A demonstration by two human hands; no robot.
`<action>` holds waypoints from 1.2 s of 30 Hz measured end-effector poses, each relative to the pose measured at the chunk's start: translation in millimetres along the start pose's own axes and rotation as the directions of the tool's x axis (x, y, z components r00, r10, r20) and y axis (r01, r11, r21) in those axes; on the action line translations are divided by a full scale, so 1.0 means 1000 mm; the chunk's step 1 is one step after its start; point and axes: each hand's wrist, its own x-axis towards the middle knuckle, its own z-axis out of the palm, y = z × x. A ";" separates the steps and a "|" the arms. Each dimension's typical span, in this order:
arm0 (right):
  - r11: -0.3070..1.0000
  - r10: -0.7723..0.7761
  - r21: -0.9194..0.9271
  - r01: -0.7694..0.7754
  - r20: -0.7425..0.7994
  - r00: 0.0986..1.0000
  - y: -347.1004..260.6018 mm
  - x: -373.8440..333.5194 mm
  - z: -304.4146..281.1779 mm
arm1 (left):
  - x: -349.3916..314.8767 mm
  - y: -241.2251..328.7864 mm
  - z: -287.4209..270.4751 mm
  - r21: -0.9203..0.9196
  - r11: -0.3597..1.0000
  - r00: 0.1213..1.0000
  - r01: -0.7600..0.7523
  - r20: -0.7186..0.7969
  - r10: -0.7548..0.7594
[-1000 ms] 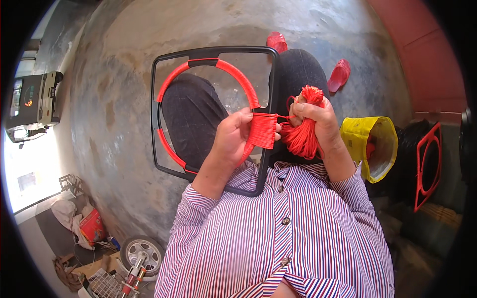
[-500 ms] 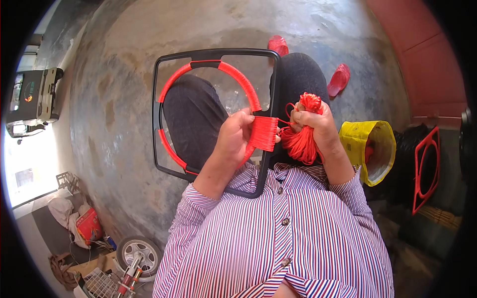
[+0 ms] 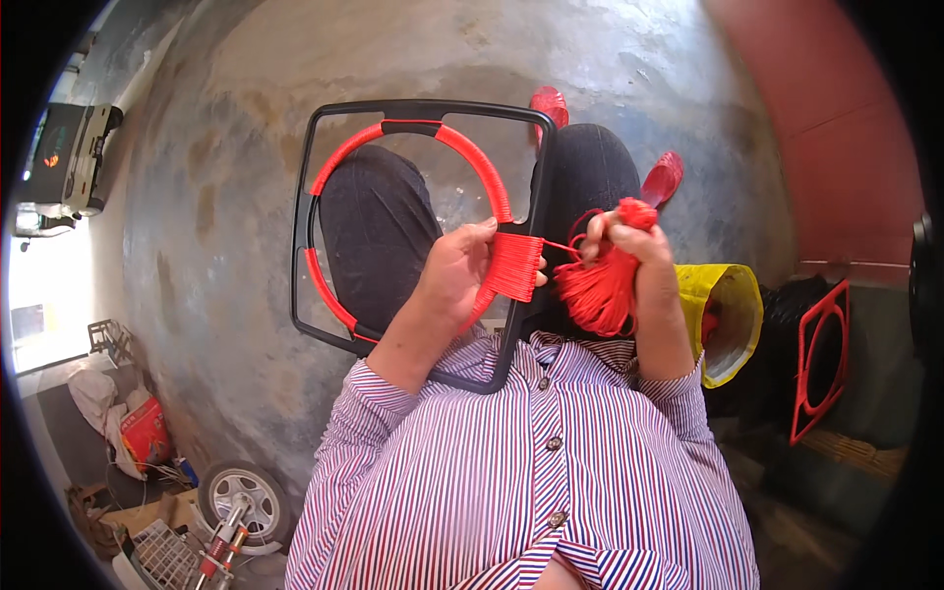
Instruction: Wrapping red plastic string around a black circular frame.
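Across my lap lies a black rectangular frame (image 3: pixel 425 108) with a round ring inside it. Red cord (image 3: pixel 480 169) is wound tightly round much of the ring, and a wide band of red cord (image 3: pixel 515 266) bridges the ring and the frame's right side. My left hand (image 3: pixel 460 265) grips the frame at that band, thumb on top, other fingertips showing at its right edge. Slightly apart to the right, my right hand (image 3: pixel 639 246) is closed round a bundle of red cord (image 3: pixel 600 292). A short taut strand runs from the band to the bundle.
A yellow bag (image 3: pixel 730 324) stands right of my right forearm, beside black plastic and a red frame (image 3: pixel 821 359). Red slippers (image 3: pixel 663 179) are on the concrete floor ahead. At lower left are a wheel (image 3: pixel 243 503) and a red bag (image 3: pixel 146 433).
My right hand has moved a little right and down with the cord bundle, and the strand to the band is straighter. My left hand keeps its grip on the frame.
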 end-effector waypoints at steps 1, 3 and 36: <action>0.999 -0.023 0.029 0.026 -0.082 0.996 -0.014 -0.005 0.002 | 0.000 -0.001 0.000 -0.006 1.000 1.000 -0.010 0.012 0.010; 0.993 -0.042 0.098 0.064 -0.211 0.977 -0.034 -0.012 -0.005 | 0.000 -0.002 0.002 0.060 0.998 1.000 -0.019 -0.017 0.020; -0.364 -0.060 -0.505 0.783 0.851 0.522 -0.003 0.035 0.089 | -0.019 -0.003 0.021 0.322 0.859 0.900 -0.398 -0.046 0.434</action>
